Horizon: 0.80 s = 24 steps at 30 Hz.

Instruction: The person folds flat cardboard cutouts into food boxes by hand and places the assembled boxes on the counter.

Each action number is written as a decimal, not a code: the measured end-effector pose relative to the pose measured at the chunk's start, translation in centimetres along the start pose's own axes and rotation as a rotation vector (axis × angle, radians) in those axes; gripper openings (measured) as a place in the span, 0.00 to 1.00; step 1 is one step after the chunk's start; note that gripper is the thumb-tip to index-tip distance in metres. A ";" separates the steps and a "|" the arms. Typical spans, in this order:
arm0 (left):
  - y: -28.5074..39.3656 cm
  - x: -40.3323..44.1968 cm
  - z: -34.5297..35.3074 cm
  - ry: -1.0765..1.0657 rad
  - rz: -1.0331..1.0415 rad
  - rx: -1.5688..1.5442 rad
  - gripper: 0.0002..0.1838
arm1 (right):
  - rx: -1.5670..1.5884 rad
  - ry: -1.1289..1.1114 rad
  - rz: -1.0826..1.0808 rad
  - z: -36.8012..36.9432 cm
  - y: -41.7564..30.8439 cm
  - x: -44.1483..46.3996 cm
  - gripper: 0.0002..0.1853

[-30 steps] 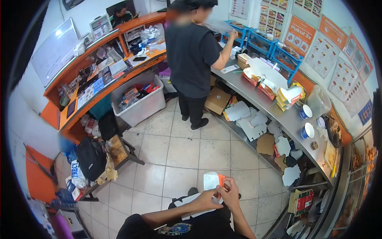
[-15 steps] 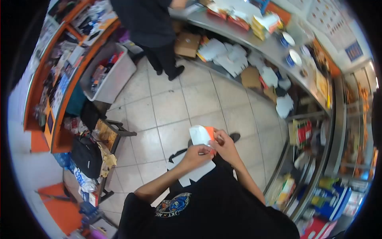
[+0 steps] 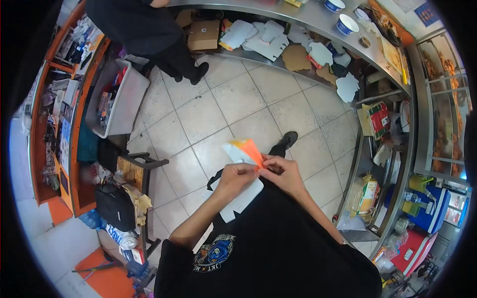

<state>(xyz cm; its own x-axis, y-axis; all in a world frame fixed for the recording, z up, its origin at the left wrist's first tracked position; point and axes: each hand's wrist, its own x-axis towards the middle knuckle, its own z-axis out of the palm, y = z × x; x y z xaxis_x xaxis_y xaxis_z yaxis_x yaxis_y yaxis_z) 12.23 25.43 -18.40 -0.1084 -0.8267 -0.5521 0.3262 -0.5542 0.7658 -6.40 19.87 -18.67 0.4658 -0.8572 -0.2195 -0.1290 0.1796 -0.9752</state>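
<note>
In front of my body I hold an orange and white cardboard carton [image 3: 250, 150], partly folded, with a yellow patch at its far end. My left hand [image 3: 237, 178] pinches its near corner from the left. My right hand [image 3: 283, 174] grips the same corner from the right, thumb and fingers pressed together. The fingertips of both hands nearly meet there and hide the corner itself. Under my left hand, a flat white cardboard blank [image 3: 242, 202] with notched edges rests on my lap.
A person in dark clothes [image 3: 144, 30] stands at the far left by a steel counter [image 3: 278, 62] holding white bowls [image 3: 347, 24]. Cardboard pieces [image 3: 268, 42] fill the shelf below. A grey bin [image 3: 124, 99], a wooden stool [image 3: 131, 174] and a black backpack [image 3: 115, 206] are left.
The carton has turned, showing more orange and less white, and both hands now pinch its near corner. My view has shifted, with my shoe now more visible.
</note>
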 end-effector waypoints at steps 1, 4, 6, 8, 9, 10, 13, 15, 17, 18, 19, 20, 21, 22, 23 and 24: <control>0.3 0.0 -0.1 -0.008 0.019 -0.057 0.08 | 0.094 0.021 0.003 0.2 -1.3 0.0 0.10; 0.7 -0.3 -0.2 -0.044 -0.019 -0.243 0.09 | 0.107 -0.018 0.039 0.0 -2.1 -0.1 0.10; 0.7 -0.6 -0.2 -0.045 -0.032 -0.241 0.08 | 0.148 -0.020 0.085 0.0 -2.5 -0.2 0.10; 0.4 -0.6 -0.3 -0.036 -0.039 -0.229 0.08 | 0.151 -0.043 0.112 0.0 -3.0 -0.3 0.10; 0.2 -0.6 -0.4 -0.028 -0.045 -0.217 0.08 | 0.131 -0.054 0.100 0.0 -3.1 -0.3 0.10; 0.0 -0.6 -0.5 -0.019 -0.051 -0.204 0.08 | 0.112 -0.064 0.088 0.0 -3.3 -0.3 0.10; -0.7 -0.8 -0.6 -0.033 -0.041 -0.205 0.09 | 0.065 -0.060 0.055 0.4 -3.4 -0.5 0.10; -0.8 -1.0 -0.5 -0.037 -0.035 -0.188 0.10 | 0.070 -0.052 0.057 0.7 -3.3 -0.6 0.10; -0.6 -1.1 -0.5 -0.044 -0.043 -0.185 0.10 | 0.105 -0.047 0.080 0.8 -3.2 -0.6 0.10; -0.6 -1.1 -0.5 -0.049 -0.055 -0.192 0.10 | 0.050 -0.044 0.063 0.9 -3.2 -0.7 0.09; -0.5 -1.2 -0.4 -0.055 -0.066 -0.200 0.11 | -0.006 -0.042 0.044 1.0 -3.4 -0.8 0.09; -0.4 -1.2 -0.3 -0.054 -0.069 -0.228 0.10 | -0.061 -0.038 0.026 1.0 -3.5 -0.8 0.08; -0.4 -1.3 -0.3 -0.054 -0.072 -0.256 0.10 | -0.084 -0.051 0.013 1.0 -3.4 -0.8 0.08; -0.4 -1.4 -0.3 -0.055 -0.075 -0.283 0.10 | -0.108 -0.063 0.000 0.9 -3.3 -0.8 0.08; -0.6 -1.3 -0.3 -0.062 -0.078 -0.291 0.09 | -0.132 -0.075 -0.012 0.7 -3.3 -0.8 0.08; -1.1 -1.2 -0.5 -0.069 -0.081 -0.300 0.08 | -0.131 -0.080 -0.004 0.6 -3.3 -0.8 0.08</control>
<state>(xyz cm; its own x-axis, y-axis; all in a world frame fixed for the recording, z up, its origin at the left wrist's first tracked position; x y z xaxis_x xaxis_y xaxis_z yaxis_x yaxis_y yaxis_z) 12.48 27.10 -18.75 -0.2055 -0.7916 -0.5754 0.5749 -0.5735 0.5837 -5.76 20.23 -15.28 0.5345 -0.8153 -0.2226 -0.2375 0.1078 -0.9654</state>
